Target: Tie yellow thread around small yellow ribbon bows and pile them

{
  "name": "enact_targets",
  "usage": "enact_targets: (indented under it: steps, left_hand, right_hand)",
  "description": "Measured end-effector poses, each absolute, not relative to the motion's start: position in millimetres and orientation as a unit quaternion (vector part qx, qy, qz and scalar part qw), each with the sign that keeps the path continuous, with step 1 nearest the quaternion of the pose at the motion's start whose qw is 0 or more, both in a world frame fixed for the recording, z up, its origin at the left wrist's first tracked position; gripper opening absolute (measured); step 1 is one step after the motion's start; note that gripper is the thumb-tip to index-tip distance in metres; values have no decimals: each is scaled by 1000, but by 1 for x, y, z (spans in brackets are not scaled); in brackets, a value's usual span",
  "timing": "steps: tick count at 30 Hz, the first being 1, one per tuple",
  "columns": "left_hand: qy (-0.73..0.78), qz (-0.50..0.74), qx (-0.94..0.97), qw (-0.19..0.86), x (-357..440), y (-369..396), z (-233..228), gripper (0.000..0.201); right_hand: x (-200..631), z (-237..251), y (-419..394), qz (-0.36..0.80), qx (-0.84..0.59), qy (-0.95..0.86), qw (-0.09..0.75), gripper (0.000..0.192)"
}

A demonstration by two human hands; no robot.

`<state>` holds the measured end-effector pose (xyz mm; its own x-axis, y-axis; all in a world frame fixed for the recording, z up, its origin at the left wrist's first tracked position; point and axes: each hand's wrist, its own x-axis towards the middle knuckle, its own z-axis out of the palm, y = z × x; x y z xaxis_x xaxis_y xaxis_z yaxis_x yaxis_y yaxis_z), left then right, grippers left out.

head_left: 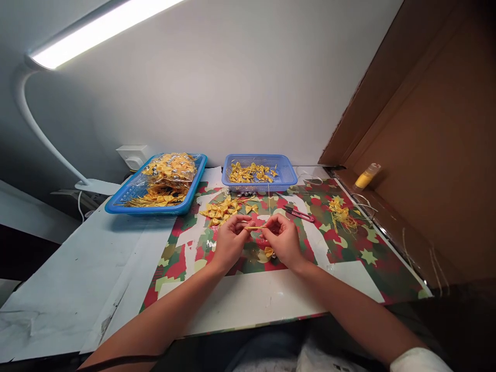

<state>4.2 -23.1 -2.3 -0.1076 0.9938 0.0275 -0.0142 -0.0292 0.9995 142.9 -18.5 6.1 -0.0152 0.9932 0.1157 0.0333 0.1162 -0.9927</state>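
Head view, centre of the frame: the left hand (234, 240) pinches one end of a thin yellow strand (256, 228) between thumb and fingertips; the right hand (282, 240) pinches the other end, so the strand lies nearly level between them, above the patterned mat (248, 264); a pale cord (269, 201) runs up from the right hand towards the blue-violet basket (293, 178) at upper centre; just beside the right hand, below the strand, sits a single yellow bow (268, 251) with a small silver bead (274, 256) by it, and whether it is joined to the strand I cannot tell. The piece in hand looks unfinished, its strand held by both hands; plenty of similar bows remain, a loose pile (221, 209) left of centre, more inside the basket, and a bagged heap (172, 170) in the blue tray (110, 206) at left; which of these are complete is unclear; the red-handled snips (304, 214), right of centre, lie untouched.
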Motion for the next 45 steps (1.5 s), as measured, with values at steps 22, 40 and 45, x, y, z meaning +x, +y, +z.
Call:
enact_targets:
  steps: [22,40,45]
  left_hand:
    - [489,526,536,445,4,-28,4,20]
    - [454,549,614,339,-1,-31,-3,18]
    - [429,570,600,363,0,-28,-5,17]
  right_hand:
    - [143,3,-20,377,-477,-602,518,13]
    - [153,4,-21,225,-425,-761,435,23]
    - [152,1,-22,248,-408,-750,458,23]
